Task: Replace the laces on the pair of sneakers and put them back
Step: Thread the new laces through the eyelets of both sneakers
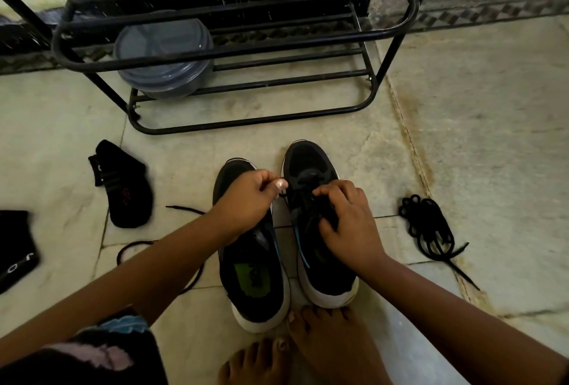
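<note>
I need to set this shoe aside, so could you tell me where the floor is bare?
Bare: the floor right of the shoe rack, beyond the coiled lace. Also between rack and sneakers. Crowded left: socks, a loose lace.

Two black white-soled sneakers (255, 276) side by side at lower center, toes pointing up-frame. Right sneaker (311, 169) partly laced. Coiled black lace (428, 227) at right; loose lace (135, 249) at left.
</note>
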`<state>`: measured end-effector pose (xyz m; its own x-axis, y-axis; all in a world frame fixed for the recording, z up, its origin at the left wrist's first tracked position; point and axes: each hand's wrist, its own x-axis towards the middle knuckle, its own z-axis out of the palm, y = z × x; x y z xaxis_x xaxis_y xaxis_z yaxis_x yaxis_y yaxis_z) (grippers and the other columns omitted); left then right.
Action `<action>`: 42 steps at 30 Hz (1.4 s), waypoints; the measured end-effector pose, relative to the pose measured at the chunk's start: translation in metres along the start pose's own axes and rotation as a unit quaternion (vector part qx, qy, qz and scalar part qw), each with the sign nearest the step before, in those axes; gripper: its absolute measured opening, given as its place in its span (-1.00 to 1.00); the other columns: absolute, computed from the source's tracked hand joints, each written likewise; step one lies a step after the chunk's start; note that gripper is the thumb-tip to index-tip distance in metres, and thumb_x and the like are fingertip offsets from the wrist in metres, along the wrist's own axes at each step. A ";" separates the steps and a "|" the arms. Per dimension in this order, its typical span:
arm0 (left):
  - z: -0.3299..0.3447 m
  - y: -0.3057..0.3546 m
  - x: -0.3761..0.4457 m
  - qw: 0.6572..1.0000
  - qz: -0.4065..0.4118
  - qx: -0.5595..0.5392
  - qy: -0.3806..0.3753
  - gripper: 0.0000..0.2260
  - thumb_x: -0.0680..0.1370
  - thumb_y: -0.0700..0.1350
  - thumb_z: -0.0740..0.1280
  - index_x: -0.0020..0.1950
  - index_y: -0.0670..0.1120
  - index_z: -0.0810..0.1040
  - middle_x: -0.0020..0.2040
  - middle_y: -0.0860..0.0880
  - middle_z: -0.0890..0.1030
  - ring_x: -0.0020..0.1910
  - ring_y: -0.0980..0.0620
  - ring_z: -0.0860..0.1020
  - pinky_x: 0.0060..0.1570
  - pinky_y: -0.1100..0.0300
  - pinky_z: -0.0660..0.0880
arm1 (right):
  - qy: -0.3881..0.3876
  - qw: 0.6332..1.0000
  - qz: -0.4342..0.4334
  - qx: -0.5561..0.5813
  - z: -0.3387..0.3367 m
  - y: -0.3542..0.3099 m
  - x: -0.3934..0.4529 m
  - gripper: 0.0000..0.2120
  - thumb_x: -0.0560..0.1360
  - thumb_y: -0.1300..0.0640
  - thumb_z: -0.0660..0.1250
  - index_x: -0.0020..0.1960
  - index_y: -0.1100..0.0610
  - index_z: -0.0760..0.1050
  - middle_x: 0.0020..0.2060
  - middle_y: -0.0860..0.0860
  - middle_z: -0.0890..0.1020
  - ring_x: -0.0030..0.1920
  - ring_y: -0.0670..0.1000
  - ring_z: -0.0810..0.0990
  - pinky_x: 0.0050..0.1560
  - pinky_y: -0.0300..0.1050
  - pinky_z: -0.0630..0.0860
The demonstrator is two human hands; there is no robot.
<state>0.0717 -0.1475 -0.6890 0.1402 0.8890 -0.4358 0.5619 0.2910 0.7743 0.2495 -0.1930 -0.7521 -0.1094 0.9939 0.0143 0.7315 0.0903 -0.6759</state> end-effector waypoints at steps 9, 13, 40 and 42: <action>0.014 -0.009 0.002 0.991 0.056 0.116 0.027 -0.86 0.54 -0.18 0.34 0.02 -0.06 0.67 -0.17 0.08 0.63 -0.22 0.33 0.51 -0.19 0.65 0.34 | -0.014 1.000 0.000 -0.015 0.000 0.000 0.001 -0.57 0.33 0.17 0.29 0.20 0.04 0.45 0.15 0.05 0.42 0.11 0.08 0.38 0.06 -0.02 0.43; 0.020 -0.007 0.004 0.989 0.063 0.128 0.045 -0.93 0.51 -0.19 0.38 -0.07 -0.08 0.66 -0.21 0.09 0.61 -0.24 0.29 0.53 -0.21 0.61 0.39 | -0.019 1.000 -0.001 -0.020 0.000 0.001 0.002 -0.56 0.32 0.16 0.28 0.21 0.04 0.44 0.15 0.05 0.41 0.12 0.08 0.38 0.06 -0.01 0.43; 0.023 0.013 0.010 0.914 0.167 0.368 0.040 -0.83 0.57 -0.02 0.22 0.04 0.03 0.59 -0.04 0.03 0.56 -0.10 0.05 0.53 -0.15 0.20 0.45 | -0.013 0.999 -0.017 -0.040 0.000 0.001 0.003 -0.62 0.41 0.13 0.11 0.19 0.08 0.48 0.10 0.09 0.44 0.05 0.12 0.42 -0.03 0.00 0.45; 0.024 0.014 0.011 0.914 0.173 0.364 0.044 -0.84 0.57 -0.01 0.22 0.03 0.04 0.59 -0.03 0.04 0.56 -0.09 0.07 0.53 -0.15 0.22 0.44 | -0.016 0.999 -0.016 -0.039 0.001 0.000 0.003 -0.57 0.40 0.07 0.03 0.18 0.07 0.47 0.10 0.08 0.44 0.05 0.12 0.41 -0.04 -0.01 0.44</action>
<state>0.1009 -0.1425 -0.6943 0.3632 0.9180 -0.1591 0.8949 -0.2962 0.3337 0.2489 -0.1902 -0.7528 -0.1546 0.9879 0.0102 0.7779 0.1281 -0.6151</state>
